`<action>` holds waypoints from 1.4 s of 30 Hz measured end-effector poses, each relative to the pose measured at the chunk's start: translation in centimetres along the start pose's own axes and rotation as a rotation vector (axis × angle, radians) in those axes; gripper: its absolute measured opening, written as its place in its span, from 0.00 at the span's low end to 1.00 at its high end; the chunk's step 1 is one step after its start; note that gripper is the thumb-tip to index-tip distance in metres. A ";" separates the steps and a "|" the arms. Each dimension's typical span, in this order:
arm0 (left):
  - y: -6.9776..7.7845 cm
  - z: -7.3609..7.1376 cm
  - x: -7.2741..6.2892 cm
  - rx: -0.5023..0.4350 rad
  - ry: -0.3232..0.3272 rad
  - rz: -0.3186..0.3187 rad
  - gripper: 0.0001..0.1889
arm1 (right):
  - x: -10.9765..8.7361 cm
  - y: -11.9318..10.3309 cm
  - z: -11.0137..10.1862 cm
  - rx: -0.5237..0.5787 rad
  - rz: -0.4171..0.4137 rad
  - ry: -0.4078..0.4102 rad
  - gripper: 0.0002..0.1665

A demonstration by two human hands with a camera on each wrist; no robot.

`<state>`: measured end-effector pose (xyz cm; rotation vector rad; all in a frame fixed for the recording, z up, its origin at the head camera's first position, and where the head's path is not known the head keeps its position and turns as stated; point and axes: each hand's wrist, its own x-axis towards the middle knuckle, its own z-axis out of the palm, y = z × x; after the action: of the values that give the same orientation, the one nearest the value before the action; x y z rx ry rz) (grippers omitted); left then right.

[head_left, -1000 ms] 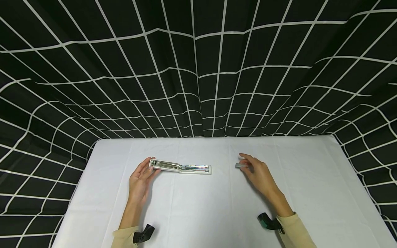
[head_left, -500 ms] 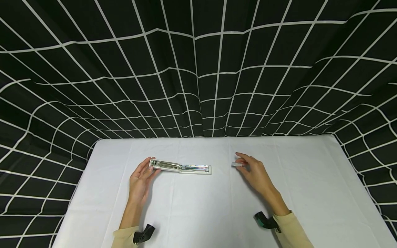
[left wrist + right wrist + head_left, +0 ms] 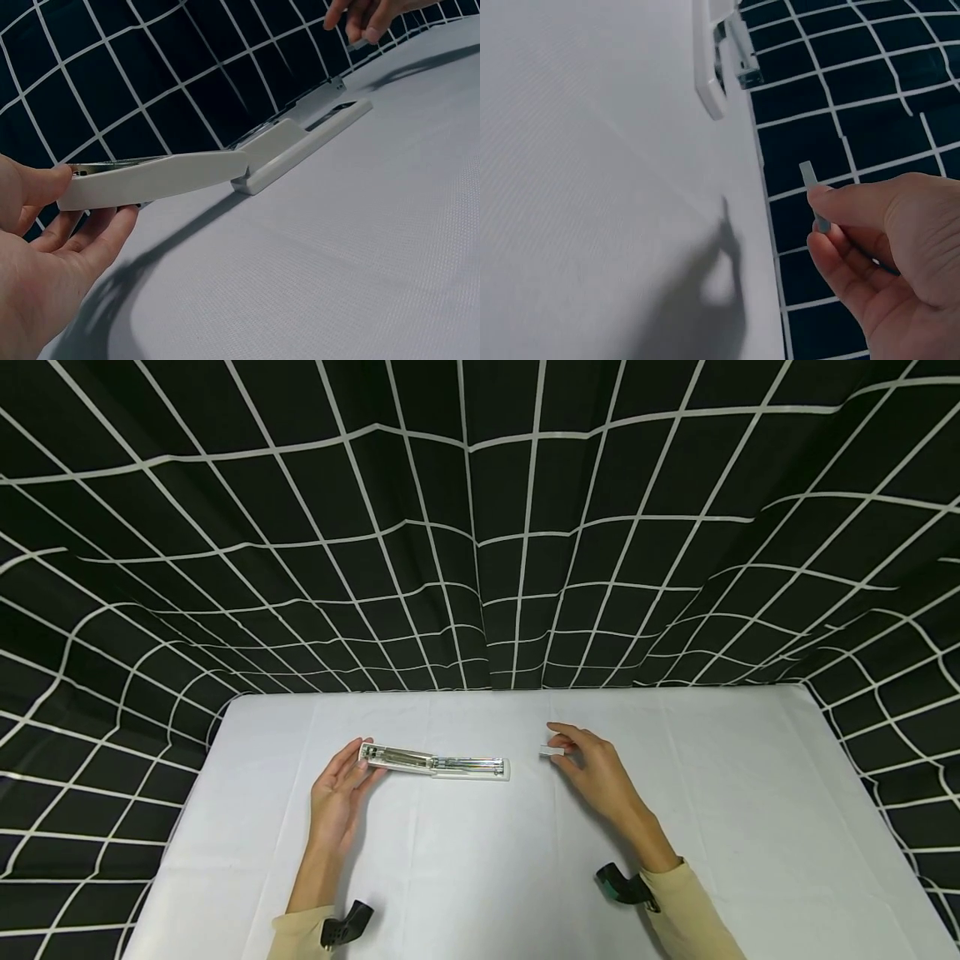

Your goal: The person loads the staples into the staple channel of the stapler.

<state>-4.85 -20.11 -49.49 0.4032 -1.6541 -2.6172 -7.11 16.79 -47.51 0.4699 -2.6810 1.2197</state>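
A white stapler [image 3: 470,767] lies folded wide open on the table, its metal staple channel facing up. My left hand [image 3: 335,806] pinches the raised end of its top arm [image 3: 165,178], thumb above and fingers beneath, while the base rests on the cloth. To the right of the stapler, my right hand [image 3: 603,781] pinches a small grey strip of staples [image 3: 808,174] between thumb and fingers. The strip is above the table, with a short gap between it and the stapler's right end.
A white cloth [image 3: 465,868] covers the table. Behind and at the sides hangs a black curtain [image 3: 420,560] with a white grid. Each wrist carries a black camera, one at the left sleeve [image 3: 300,933] and one at the right sleeve [image 3: 690,910].
My right hand has moved left with the strip of staples, closer to the stapler. The left hand and the stapler have stayed put.
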 end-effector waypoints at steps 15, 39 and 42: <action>0.0 -0.1 0.0 -0.005 0.004 -0.004 0.24 | 0.3 -0.6 0.3 0.025 0.024 0.003 0.27; 0.0 0.1 0.1 -0.021 -0.004 -0.004 0.25 | 1.5 -2.7 2.7 0.081 -0.021 -0.032 0.26; 0.0 0.1 0.0 -0.028 0.011 -0.011 0.25 | 1.5 -3.0 3.3 0.076 -0.025 -0.048 0.26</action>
<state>-4.89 -20.05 -49.51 0.4258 -1.6147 -2.6382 -7.54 12.13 -47.15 0.5484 -2.6669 1.3239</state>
